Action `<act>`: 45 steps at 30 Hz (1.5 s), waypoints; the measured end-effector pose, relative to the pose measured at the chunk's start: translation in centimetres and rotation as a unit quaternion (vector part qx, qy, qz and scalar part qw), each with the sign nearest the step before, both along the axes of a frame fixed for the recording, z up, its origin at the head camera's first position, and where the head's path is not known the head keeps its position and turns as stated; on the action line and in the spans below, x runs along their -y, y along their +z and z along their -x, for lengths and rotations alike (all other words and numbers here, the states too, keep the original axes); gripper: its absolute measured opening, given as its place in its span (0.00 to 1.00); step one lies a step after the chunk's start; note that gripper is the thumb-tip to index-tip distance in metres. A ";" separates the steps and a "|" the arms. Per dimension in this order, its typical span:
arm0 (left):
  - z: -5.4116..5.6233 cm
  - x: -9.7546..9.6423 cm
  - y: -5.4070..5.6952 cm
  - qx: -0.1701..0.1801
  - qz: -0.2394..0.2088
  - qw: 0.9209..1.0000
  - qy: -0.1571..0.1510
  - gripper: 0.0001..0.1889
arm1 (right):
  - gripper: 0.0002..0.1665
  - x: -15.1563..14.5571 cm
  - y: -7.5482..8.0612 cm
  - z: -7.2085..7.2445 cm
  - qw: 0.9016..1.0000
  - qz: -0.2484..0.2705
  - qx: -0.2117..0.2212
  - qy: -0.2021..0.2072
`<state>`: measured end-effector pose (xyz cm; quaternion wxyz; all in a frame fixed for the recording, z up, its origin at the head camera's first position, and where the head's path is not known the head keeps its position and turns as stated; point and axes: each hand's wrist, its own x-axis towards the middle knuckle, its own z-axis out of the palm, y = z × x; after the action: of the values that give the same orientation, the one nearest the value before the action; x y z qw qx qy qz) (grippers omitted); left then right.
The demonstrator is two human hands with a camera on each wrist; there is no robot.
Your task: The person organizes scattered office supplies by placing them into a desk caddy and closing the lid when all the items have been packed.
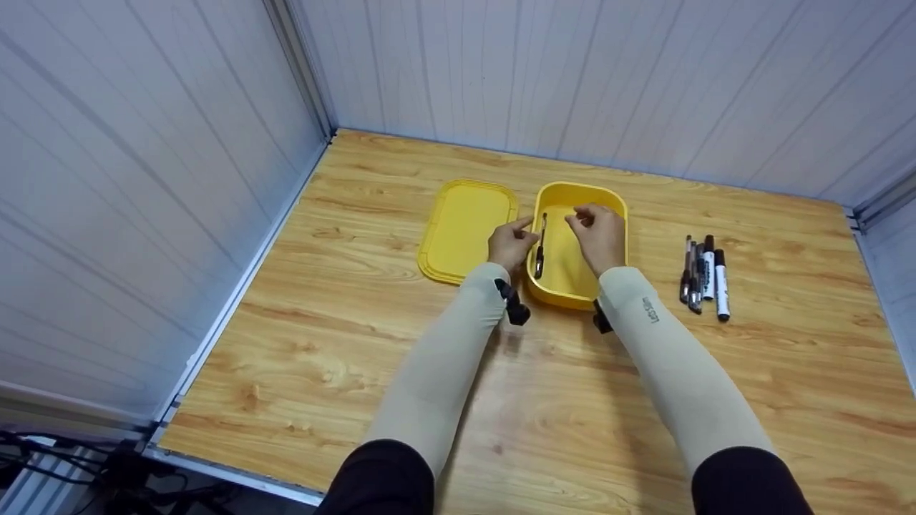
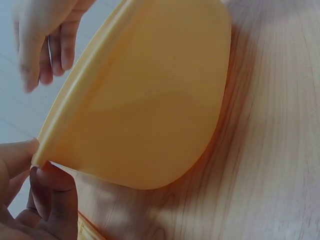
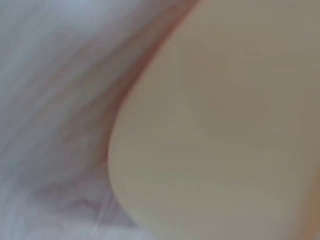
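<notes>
A yellow plastic box (image 1: 567,268) stands without its lid on the wooden table; its outer wall (image 2: 155,110) fills much of the left wrist view. My left hand (image 1: 509,247) pinches the box's left rim between thumb and fingers. Inside, a pen with a dark grip (image 1: 539,260) lies along the left wall. Above the box's right half is my right hand (image 1: 600,236), its fingers loosely bent downward with nothing in them. The right wrist view is blurred and shows mainly the box's wall (image 3: 215,130); the right hand is out of that picture.
The yellow lid (image 1: 469,229) lies flat just left of the box. To the right lie several pens (image 1: 693,279) side by side with two white-barrelled, black-capped markers (image 1: 721,285). Pale panels (image 1: 501,71) wall the table at the back and sides.
</notes>
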<state>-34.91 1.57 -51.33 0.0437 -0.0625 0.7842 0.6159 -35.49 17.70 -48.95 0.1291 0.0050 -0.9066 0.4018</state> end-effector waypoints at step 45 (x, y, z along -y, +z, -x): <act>-0.4 0.5 0.1 0.015 -0.013 1.000 -0.007 0.21 | 0.26 -16.9 -0.5 -3.8 0.980 -0.055 0.112 -0.157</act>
<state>-34.54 1.07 -51.24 0.0606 -0.0659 0.7760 0.6244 -31.73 34.58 -49.41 0.0881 -0.1753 -0.9255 0.3240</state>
